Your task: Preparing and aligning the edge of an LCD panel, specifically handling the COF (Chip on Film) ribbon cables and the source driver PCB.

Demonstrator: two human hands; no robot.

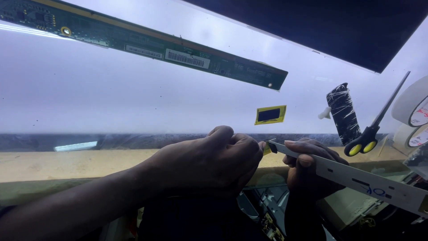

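My right hand (307,167) grips a long white strip (356,176) that runs down to the right, with a small dark and yellow piece at its near tip (269,147). My left hand (209,163) is curled with its fingertips pinching at that tip. Both hands are at the front edge of a lit white panel (133,98). A long green circuit board (147,42) lies slantwise across the panel's far side. A small yellow-framed black patch (270,114) sits on the panel just beyond my hands.
A black wrapped roll (344,114) and scissors with yellow-and-black handles (374,127) lie at the right. White tape rolls (414,111) sit at the far right edge. A dark panel (339,27) fills the top right. Circuit parts (267,209) show below.
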